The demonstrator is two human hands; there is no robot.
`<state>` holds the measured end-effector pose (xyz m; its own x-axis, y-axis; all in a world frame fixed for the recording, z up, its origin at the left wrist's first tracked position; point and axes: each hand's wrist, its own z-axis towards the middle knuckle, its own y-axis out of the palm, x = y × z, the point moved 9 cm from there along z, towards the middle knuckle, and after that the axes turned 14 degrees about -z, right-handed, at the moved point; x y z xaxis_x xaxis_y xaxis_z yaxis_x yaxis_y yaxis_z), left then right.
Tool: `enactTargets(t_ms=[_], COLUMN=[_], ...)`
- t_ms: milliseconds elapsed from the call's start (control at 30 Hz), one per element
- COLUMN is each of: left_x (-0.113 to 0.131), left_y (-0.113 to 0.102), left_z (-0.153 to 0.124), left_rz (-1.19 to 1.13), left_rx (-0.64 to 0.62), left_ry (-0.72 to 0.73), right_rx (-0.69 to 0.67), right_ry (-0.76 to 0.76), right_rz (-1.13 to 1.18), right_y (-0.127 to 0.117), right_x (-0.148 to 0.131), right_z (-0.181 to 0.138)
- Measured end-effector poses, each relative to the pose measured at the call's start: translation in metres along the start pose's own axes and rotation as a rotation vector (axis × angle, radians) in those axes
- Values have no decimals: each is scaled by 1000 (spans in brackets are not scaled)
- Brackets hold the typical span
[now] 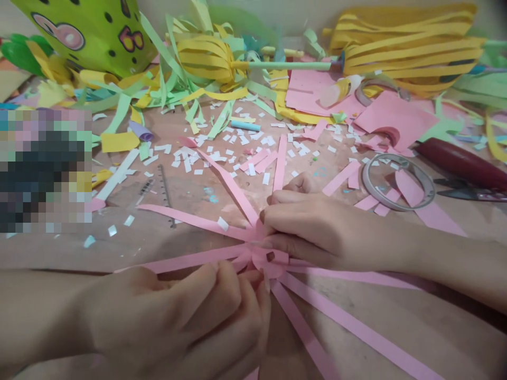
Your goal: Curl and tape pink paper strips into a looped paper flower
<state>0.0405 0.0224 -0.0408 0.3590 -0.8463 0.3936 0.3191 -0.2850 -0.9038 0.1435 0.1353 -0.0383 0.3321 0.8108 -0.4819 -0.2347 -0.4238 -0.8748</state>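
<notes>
Several long pink paper strips (198, 224) fan out from one centre (264, 258) on the table like a star. My right hand (317, 229) comes in from the right, its fingers pressed together on the centre of the strips. My left hand (190, 322) is at the lower left, fingers curled and pinching the near edge of the same centre. More pink strips (348, 327) run toward the lower right.
White and pink paper scraps (237, 142) litter the table. A tape ring (398, 182) and red-handled scissors (459, 166) lie to the right. Yellow paper pom-poms on a green stick (289, 65), pink sheets (317, 92) and a green-yellow paper figure (95, 31) crowd the back.
</notes>
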Motion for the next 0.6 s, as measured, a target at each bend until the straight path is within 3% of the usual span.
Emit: enactTargets(t_ms=[67,167,333,467,600], left_x=[-12,-22,-12,-2,10], left_y=[-2,-8,4,7,9], left_z=[12,18,11,6,-4], left_rz=[69,76,76,286,395], left_rx=[-123,-170,-269,-131,40], left_ry=[106,144,170,108,143], right_rx=[8,23,35,25,37], right_ry=[-6,-32,-27,-10,-12], right_rz=[-25,-49,-12,-20,-39], right_y=[0,0,-1,0,-1], right_x=[-1,-2,-1,0,-1], right_z=[0,-1,-1,1,1])
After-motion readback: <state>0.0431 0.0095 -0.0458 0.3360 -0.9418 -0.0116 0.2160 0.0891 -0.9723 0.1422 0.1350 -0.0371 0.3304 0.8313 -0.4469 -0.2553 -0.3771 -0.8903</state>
